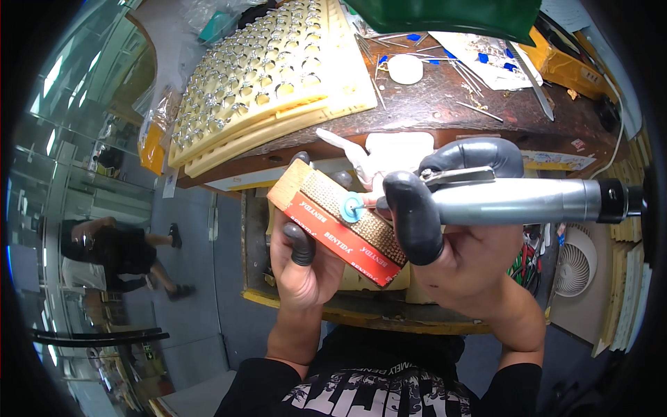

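My left hand (306,274), with black finger cots, grips a wooden block (286,189) that has a red printed side and a rough, studded gold-brown face. The block slants down to the right. In my right hand (458,260), also in black finger cots, lies a silver rotary handpiece (521,201) with a lever along its top. At its tip a small teal disc (351,207) sits against the studded face, as far as I can tell touching it. Behind the block is a white pointed piece (347,149), partly hidden by my right fingers.
On the bench (431,108) stand cream trays (278,83) with rows of silver rings. Nearby are a white round lid (405,69), several thin metal burs (479,111) and a blade (535,87). A green lamp shade (451,17) overhangs. A white fan (575,260) stands right; another person (114,247) is left.
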